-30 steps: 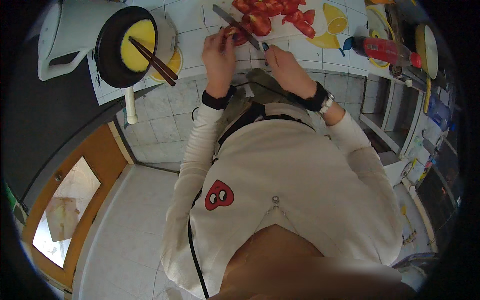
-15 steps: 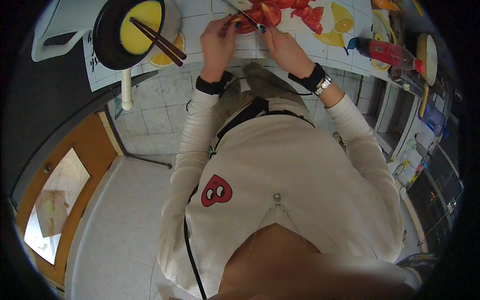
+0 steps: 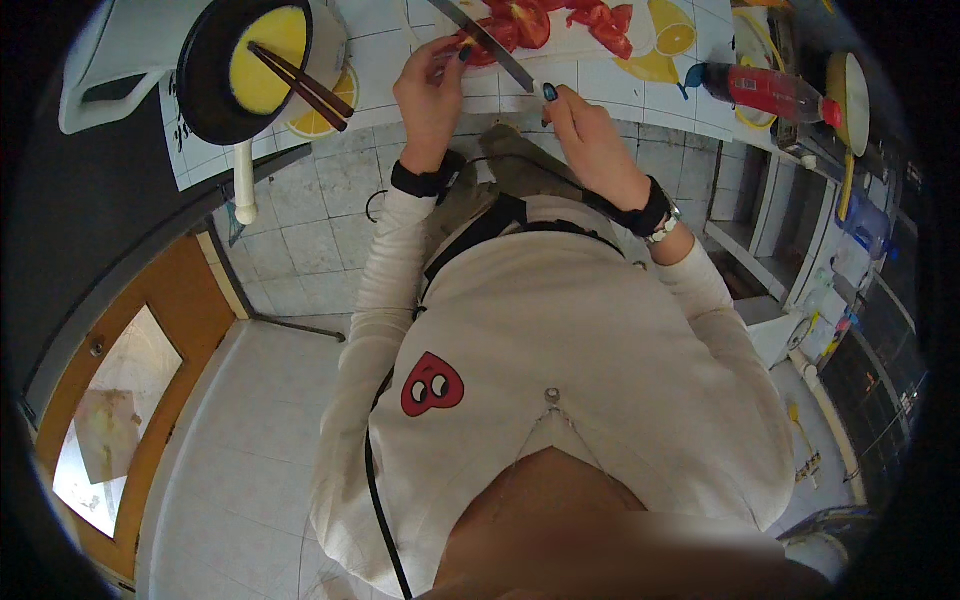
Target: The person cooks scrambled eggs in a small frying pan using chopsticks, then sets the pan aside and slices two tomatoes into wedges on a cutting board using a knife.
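Tomato pieces point(image 3: 520, 25) lie on the table's white board point(image 3: 600, 48), just beyond both grips. Left hand point(image 3: 432, 90) pinches one red piece at its fingertips; right hand point(image 3: 590, 140) is closed round the knife point(image 3: 490, 45), blade angled across that piece. Since a second ago the hands sit higher in view; cutting looks ongoing. Bowl point(image 3: 255, 70) with chopsticks point(image 3: 300, 85) left of left grip.

Taking the knife point(image 3: 488, 45) as landmark, the red tomato pieces point(image 3: 540, 22) crowd the board on both sides of its blade, and the left hand point(image 3: 432, 82) blocks the side left of it. Further left, the black pan point(image 3: 232, 72) with chopsticks point(image 3: 300, 85) closes that end of the counter. Right of the knife, past the right hand point(image 3: 588, 135), bare tiled counter point(image 3: 690, 105) lies open as far as the red bottle point(image 3: 765, 90).
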Tool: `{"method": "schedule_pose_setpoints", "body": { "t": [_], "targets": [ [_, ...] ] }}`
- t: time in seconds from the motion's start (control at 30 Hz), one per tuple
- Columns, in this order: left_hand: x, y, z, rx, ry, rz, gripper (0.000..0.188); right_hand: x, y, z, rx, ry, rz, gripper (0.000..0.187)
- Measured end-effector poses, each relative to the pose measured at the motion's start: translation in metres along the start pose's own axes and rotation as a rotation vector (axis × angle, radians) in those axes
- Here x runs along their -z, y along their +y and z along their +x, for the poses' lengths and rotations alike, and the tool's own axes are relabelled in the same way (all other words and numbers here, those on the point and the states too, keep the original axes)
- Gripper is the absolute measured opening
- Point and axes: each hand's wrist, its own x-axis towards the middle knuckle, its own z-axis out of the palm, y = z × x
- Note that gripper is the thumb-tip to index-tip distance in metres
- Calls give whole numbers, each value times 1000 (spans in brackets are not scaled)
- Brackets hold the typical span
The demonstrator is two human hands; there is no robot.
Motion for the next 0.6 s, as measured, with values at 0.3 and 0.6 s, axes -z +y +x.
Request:
{"method": "schedule_pose_setpoints", "body": {
  "t": [0.3, 0.6],
  "targets": [
    [-2, -3, -3, 39, -25, -19, 14, -4, 1, -4, -11, 1, -62, 23],
    [-8, -21, -4, 41, -2, -134, 16, -11, 12, 6, 8, -4, -82, 20]
  ]
}}
